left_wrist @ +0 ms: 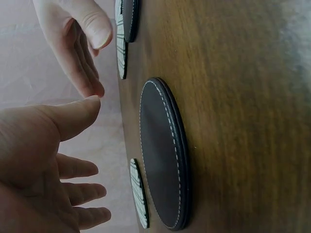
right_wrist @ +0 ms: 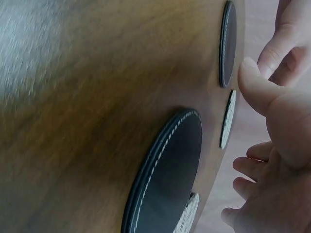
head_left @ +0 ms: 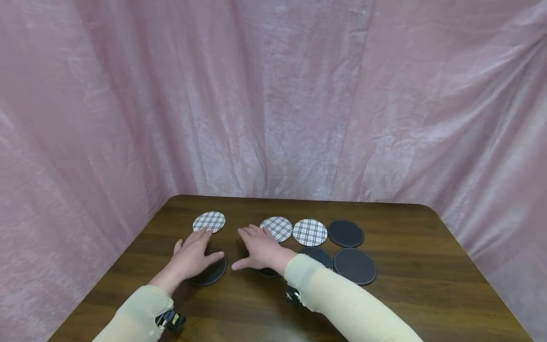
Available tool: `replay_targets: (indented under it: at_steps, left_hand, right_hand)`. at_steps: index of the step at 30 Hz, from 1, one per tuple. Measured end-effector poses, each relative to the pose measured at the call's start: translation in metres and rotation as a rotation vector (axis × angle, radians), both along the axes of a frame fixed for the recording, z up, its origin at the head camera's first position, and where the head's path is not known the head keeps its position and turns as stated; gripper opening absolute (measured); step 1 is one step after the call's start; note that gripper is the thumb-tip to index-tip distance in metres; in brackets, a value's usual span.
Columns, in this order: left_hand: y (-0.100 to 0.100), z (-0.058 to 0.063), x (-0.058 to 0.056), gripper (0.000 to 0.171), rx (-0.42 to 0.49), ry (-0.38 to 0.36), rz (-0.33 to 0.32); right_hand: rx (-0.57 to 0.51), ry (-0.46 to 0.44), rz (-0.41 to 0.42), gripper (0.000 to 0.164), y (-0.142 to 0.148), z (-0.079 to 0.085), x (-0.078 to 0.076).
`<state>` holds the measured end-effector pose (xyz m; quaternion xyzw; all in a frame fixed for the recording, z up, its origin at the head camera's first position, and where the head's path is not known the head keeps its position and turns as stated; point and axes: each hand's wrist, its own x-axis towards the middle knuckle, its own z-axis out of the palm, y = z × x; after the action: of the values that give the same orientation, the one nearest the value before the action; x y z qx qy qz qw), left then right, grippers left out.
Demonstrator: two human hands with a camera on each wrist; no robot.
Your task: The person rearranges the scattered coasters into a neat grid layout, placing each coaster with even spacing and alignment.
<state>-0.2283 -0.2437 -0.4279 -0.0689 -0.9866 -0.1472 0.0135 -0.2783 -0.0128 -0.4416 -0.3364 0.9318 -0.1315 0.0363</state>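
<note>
My left hand (head_left: 191, 256) hovers over a dark round coaster (head_left: 210, 275) with pale edge stitching, its fingers spread and holding nothing. Just beyond its fingertips lies a white plaid coaster (head_left: 209, 221). To the right, my right hand (head_left: 261, 249) is spread above another dark coaster (head_left: 268, 273), mostly hidden beneath it in the head view. Behind that hand, a second plaid coaster (head_left: 278, 228) is partly covered. In the left wrist view, a gap separates the left palm from the dark coaster (left_wrist: 163, 150); the right wrist view likewise shows its dark coaster (right_wrist: 170, 170) untouched.
Right of the right hand lie a plaid coaster (head_left: 310, 232) and dark coasters (head_left: 345, 233), (head_left: 355, 266), one of them partly behind the right forearm. All rest flat on a brown wooden table (head_left: 410, 285). A pink curtain (head_left: 273, 95) hangs behind the table.
</note>
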Motion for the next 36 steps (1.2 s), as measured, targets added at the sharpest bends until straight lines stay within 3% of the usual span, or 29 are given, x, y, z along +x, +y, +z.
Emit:
replay_targets:
  at_steps: [10, 21, 36]
  left_hand:
    - [-0.017, -0.008, 0.01, 0.086, 0.012, -0.021, 0.008]
    - [-0.031, -0.008, 0.019, 0.09, 0.003, -0.045, 0.022]
    - [-0.047, -0.018, 0.025, 0.103, 0.013, -0.116, 0.019]
  right_hand:
    - [0.083, 0.011, 0.012, 0.103, -0.017, -0.001, 0.012]
    - [0.124, 0.021, 0.037, 0.1, -0.031, -0.002, 0.021]
    - [0.076, 0.063, 0.053, 0.086, -0.045, -0.006, 0.023]
